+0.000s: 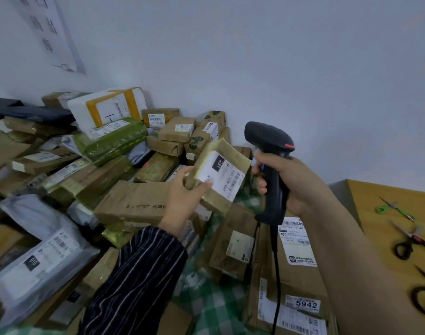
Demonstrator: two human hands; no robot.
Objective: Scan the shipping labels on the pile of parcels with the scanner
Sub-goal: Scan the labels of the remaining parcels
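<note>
A person's left hand (pixel 182 199) holds a small tape-wrapped parcel (pixel 227 151) by its lower corner, thumb on the front and fingers behind, lifted above the pile of parcels (pixel 110 170) with its white shipping label (pixel 224 176) tilted toward the camera; the right hand (pixel 296 182) is clenched round the grip of a black handheld scanner (pixel 270 141) just beside the parcel, its cable (pixel 276 274) hanging down; whether a finger is pressing the trigger cannot be told. The parcel looks light and fairly stiff, judging by the one-handed hold, though its glossy tape could be slippery; an edge or corner hold that leaves the barcode uncovered seems best. Around it lie sealed cardboard cartons, among them one marked 5942 (pixel 303 304), and soft grey poly mailers (pixel 37 262), likely floppy and needing flattening to read; every package is closed, so contents are hidden. A green checked cloth (pixel 206 298) shows beneath the pile; several scissors (pixel 412 240) lie on a wooden table (pixel 375 197) to the right.
</note>
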